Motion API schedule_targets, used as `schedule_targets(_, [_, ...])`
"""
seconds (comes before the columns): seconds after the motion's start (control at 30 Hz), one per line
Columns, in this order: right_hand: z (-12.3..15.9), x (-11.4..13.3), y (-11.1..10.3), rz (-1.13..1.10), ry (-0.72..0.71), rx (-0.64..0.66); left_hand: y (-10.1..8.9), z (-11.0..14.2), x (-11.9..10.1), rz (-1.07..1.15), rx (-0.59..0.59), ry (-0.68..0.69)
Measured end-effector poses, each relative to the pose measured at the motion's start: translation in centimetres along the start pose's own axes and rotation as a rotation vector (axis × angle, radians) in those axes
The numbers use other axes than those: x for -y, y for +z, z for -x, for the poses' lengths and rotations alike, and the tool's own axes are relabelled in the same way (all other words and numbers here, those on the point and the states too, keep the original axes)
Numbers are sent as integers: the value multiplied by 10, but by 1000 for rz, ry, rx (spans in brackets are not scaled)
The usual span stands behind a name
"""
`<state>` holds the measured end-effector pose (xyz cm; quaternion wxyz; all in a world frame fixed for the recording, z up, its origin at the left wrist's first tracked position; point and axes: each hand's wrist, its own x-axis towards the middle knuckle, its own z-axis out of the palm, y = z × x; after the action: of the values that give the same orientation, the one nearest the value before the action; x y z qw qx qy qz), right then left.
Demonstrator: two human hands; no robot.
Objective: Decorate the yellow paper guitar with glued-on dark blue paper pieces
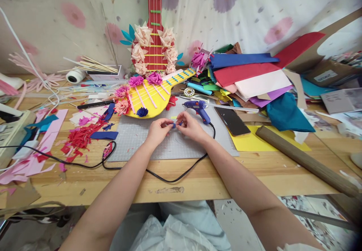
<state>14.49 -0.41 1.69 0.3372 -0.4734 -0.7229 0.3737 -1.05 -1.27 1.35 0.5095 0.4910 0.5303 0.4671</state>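
Observation:
Above the grey cutting mat point(127, 145), my left hand point(158, 130) and my right hand point(190, 127) meet, fingertips pinched on a small piece of dark blue paper point(174, 125). Its exact shape is mostly covered by my fingers. Just behind them lies a yellow craft guitar point(151, 102) with pink strips, white strings and paper flowers, among them a dark blue flower point(141, 111). A purple hot glue gun point(198, 108) rests close behind my right hand. Blue paper strips point(104, 135) lie left of the mat.
A red guitar point(155, 51) with peach flowers stands at the back. Red paper scraps point(85, 134) lie left; a phone point(232, 120), coloured paper sheets point(249, 77) and a brown roll point(305, 160) lie right. The glue gun's black cord point(175, 181) loops along the front.

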Motion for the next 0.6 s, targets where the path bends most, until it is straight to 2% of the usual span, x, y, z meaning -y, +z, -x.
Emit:
schedule_targets(0.1, [-2, -1, -3, 2, -10, -27, -1, 0, 0, 13, 3, -6])
schedule_targets(0.17, [-2, -1, -12, -6, -9, -35, -2, 1, -1, 1, -9, -6])
schedule_targets(0.23, [1, 1, -30, -22, 25, 15, -2, 0, 0, 4, -40, -13])
schedule_targets(0.27, [3, 1, -42, -25, 66, 82, -1, 0, 0, 18, -60, -24])
schedule_targets(0.33, [8, -1, -67, -11, 208, 226, -1, -1, -1, 66, -101, -48])
schedule_targets(0.37, [10, -4, -79, 36, 254, 229, 0, -1, -2, 92, -120, -60])
schedule_targets(0.4, [11, -7, -88, 112, 271, 166, 0, -2, -3, 114, -138, -70])
schedule_targets(0.47, [10, -17, -97, 290, 298, -68, 1, -4, -4, 151, -175, -86])
schedule_targets(0.53, [3, -29, -94, 382, 315, -247, 2, -6, -6, 176, -207, -98])
schedule_targets(0.6, [-6, -37, -81, 401, 246, -312, 2, -8, -7, 191, -226, -106])
